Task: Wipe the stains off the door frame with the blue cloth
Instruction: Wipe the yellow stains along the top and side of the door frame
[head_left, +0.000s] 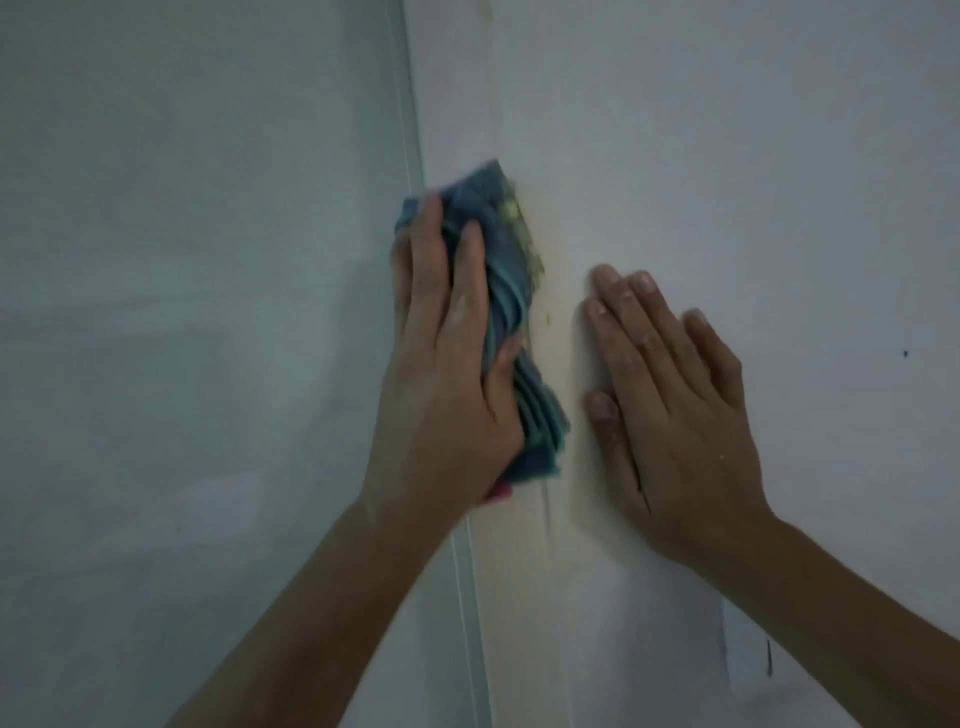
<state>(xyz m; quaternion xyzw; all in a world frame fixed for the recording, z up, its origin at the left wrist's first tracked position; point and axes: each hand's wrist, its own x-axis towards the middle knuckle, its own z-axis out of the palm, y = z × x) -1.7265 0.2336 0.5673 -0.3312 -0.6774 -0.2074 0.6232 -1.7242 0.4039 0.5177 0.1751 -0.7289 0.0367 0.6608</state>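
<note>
My left hand (447, 364) grips a bunched blue cloth (501, 291) and presses it against the pale door frame (524, 545), which runs top to bottom through the middle of the view. Yellow-green grime clings to the cloth's right edge, and small specks (548, 317) dot the frame beside it. A faint yellowish smear runs down the frame below the cloth. My right hand (670, 410) lies flat with fingers spread on the white surface just right of the frame, holding nothing.
A frosted glass panel (197, 312) fills the left half, its edge strip (413, 130) meeting the frame. The white wall (779, 156) spreads right, with a small dark spot (906, 354) and a pale patch with a dark mark (748, 654) low down.
</note>
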